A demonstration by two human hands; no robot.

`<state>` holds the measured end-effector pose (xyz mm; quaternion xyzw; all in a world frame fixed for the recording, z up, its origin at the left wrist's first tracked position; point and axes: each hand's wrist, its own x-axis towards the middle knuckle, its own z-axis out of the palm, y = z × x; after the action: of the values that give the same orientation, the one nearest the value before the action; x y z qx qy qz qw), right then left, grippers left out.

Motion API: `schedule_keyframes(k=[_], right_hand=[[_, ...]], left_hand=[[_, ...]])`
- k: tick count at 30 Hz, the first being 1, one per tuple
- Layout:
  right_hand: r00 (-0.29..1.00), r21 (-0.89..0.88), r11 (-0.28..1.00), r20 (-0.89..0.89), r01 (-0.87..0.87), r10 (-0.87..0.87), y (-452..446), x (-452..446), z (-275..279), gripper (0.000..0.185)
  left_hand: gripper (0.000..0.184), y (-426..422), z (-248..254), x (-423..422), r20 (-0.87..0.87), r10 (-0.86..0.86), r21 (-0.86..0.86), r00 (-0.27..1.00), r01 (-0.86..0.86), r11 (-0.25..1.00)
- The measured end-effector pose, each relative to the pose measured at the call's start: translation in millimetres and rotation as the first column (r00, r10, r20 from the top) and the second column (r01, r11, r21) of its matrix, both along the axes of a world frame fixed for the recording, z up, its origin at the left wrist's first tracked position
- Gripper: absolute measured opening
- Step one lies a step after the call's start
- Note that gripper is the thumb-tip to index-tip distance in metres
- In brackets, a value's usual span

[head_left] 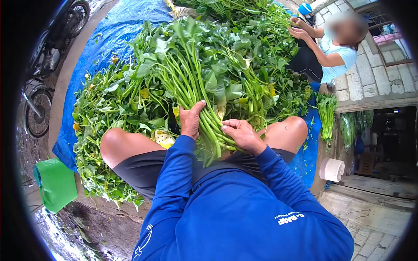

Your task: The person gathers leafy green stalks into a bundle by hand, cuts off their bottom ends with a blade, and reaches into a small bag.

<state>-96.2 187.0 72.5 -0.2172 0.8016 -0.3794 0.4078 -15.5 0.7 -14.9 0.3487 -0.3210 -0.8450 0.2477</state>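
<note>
A bunch of long-stemmed leafy greens (191,89) lies across my lap, its leaves pointing away from me and its cut stem ends toward my body. My left hand (191,121) is wrapped round the stems from the left side, thumb on top. On the right, my right hand (243,134) pinches at the lower stems, thumb and fingers together near the stem ends. Around my knees spreads a big heap of loose greens (104,113), with some yellow leaves among them.
A blue tarp (100,48) lies under the heap. At the upper right a person (335,52) holds more stems. A tied bundle of greens (325,115) and a white round container (332,169) stand at right. At left are a green container (56,185) and a motorcycle (41,108).
</note>
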Motion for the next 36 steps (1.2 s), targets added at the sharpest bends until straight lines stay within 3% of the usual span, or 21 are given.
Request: schedule_keyframes(k=[4,8,10,12,14,17,20,24,28,31,33,34,35,36], right_hand=[[0.994,0.079,0.996,0.106,-0.046,0.038,-4.1,-8.5,0.2,0.036],[0.981,0.067,0.983,-0.078,-0.170,0.175,-6.3,-10.3,-15.2,0.032],[0.834,0.273,0.905,-0.366,-0.326,0.412,-14.5,-15.2,-0.3,0.026],[0.660,0.016,0.955,-0.719,-0.298,0.218,-31.7,-18.7,19.2,0.018],[0.832,-0.272,0.952,-0.553,-0.138,-0.038,-72.5,-27.8,28.3,0.020],[0.831,-0.111,0.994,-0.553,-0.002,-0.060,-120.6,-49.8,6.0,0.023],[0.968,-0.198,0.980,-0.244,0.014,-0.063,-131.4,-61.7,-17.9,0.025],[0.970,-0.162,0.986,-0.234,0.024,-0.062,-130.0,-65.4,-31.2,0.030],[0.971,-0.235,0.942,0.053,0.240,-0.234,-134.8,-56.4,-31.6,0.025],[0.979,-0.299,0.950,-0.146,0.092,-0.141,-142.1,-61.5,-61.3,0.022],[0.969,-0.277,0.950,0.236,0.144,-0.078,-132.2,-68.1,-28.3,0.021],[0.967,-0.284,0.944,0.231,0.170,-0.105,-125.2,-70.7,-2.0,0.023],[0.966,-0.291,0.937,0.223,0.191,-0.128,-113.7,-75.5,24.5,0.026],[0.994,-0.322,0.941,0.051,0.108,-0.097,-98.4,-80.9,45.5,0.024]], left_hand=[[0.058,1.3,-3.6,0.6,0.004,-0.027,0.000,1.000,0.027,1.000],[0.056,3.5,2.9,-2.9,0.029,-0.114,-0.081,0.993,0.116,0.990],[0.054,3.6,3.6,-3.5,0.039,-0.133,-0.105,0.990,0.137,0.985],[0.052,3.6,8.8,-5.8,0.073,-0.120,-0.110,0.990,0.127,0.986],[0.046,2.5,12.9,-4.7,0.003,-0.141,-0.123,0.990,0.140,0.982],[0.047,1.0,24.6,1.4,-0.044,-0.163,-0.136,0.986,0.155,0.978],[0.053,-10.6,18.2,8.3,-0.088,-0.150,-0.175,0.985,0.133,0.976],[0.052,-14.7,19.8,16.5,-0.092,-0.175,-0.134,0.980,0.162,0.978],[0.048,-15.7,23.1,14.8,-0.061,-0.200,-0.186,0.978,0.186,0.965],[0.051,-15.2,23.2,8.9,0.069,-0.210,-0.225,0.975,0.220,0.949],[0.050,-19.8,21.3,9.4,0.053,-0.260,-0.206,0.964,0.265,0.942],[0.045,-19.7,30.0,7.9,-0.020,-0.223,-0.206,0.975,0.214,0.955],[0.040,-23.3,34.7,12.2,0.078,-0.223,-0.171,0.972,0.233,0.957],[0.039,-28.0,35.0,14.6,0.057,-0.224,-0.172,0.973,0.231,0.958]])
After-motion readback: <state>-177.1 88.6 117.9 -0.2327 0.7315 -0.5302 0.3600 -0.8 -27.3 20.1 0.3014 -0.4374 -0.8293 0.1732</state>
